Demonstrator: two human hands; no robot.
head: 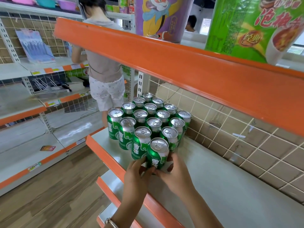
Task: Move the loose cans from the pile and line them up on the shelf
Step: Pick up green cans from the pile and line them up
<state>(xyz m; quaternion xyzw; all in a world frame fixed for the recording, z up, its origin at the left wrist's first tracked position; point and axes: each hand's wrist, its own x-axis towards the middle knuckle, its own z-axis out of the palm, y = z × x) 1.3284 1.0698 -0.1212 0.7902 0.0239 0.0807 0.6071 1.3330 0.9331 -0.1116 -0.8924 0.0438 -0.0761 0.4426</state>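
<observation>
Several green cans with silver tops stand upright in tight rows (148,116) at the left end of a white shelf (222,181) with an orange front edge. The nearest green can (157,153) stands at the front of the block. My left hand (137,171) and my right hand (176,171) both hold its lower part, fingers curled round it from either side. No loose pile of cans is in view.
An orange-edged shelf (164,60) juts out overhead, bearing a purple tub (162,17) and a green tub (250,25). A wire grid backs the can shelf. A person (103,63) stands at the left by other shelving. Wooden floor lies below left.
</observation>
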